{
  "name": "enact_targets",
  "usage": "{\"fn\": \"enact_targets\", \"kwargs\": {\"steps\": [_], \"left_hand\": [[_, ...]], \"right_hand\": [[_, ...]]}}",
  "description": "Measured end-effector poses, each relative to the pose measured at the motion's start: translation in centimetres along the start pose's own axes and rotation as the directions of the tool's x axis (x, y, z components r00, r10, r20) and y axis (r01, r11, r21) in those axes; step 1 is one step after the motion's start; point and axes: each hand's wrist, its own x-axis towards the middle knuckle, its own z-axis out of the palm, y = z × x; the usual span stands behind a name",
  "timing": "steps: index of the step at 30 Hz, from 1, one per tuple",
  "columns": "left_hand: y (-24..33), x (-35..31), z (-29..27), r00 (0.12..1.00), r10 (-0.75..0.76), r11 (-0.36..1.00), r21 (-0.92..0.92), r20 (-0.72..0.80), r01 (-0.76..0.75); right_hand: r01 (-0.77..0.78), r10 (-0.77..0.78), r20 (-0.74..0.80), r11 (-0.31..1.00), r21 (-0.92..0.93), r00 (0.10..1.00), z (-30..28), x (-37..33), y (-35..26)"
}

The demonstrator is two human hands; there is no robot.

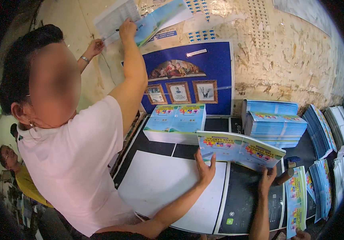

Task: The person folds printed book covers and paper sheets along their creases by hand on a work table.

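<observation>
Between both hands I hold a thin, wide stack of printed booklet covers (240,150), light blue and white with colourful print, tilted above the table. My left hand (206,168) grips its lower left edge, thumb on the front and fingers going behind. At the lower right edge, my right hand (267,182) is closed on it, some of its fingers hidden. Just behind stands a neat block of similar booklets (176,138). A brown cylindrical object (284,177) sits beside my right hand. Below my left hand lies a large white sheet (172,188).
A person in a pale shirt (76,160) stands close at left, holding printed sheets (156,24) against the wall. More booklet stacks (274,128) and bundles (320,132) line the right. Another person's hand (301,235) shows near a printed strip (296,200). A blue poster (220,64) stands behind.
</observation>
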Motion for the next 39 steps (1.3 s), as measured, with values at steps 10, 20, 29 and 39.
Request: {"fn": "enact_targets", "kwargs": {"steps": [10,20,29,39], "left_hand": [[1.0,0.6,-1.1,0.998,-0.063,0.996,-0.065,0.015,0.063],[2.0,2.0,-1.8,0.976,-0.026,0.973,-0.219,0.214,0.074],[3.9,0.9,-2.0,0.975,-0.087,0.975,-0.184,0.202,0.125],[2.5,1.2,-1.6,0.965,-0.107,0.973,-0.176,0.239,0.151]], "right_hand": [[-0.026,0.042,0.121,0.991,-0.134,0.992,2.0,0.4,-5.6],[-0.053,0.061,0.059,0.991,-0.125,0.996,1.4,0.8,-8.5],[0.148,-0.146,0.024,0.977,-0.155,0.989,2.4,-0.5,-6.7],[0.113,-0.109,0.031,0.983,-0.147,0.994,2.1,-0.2,-5.8]]}}
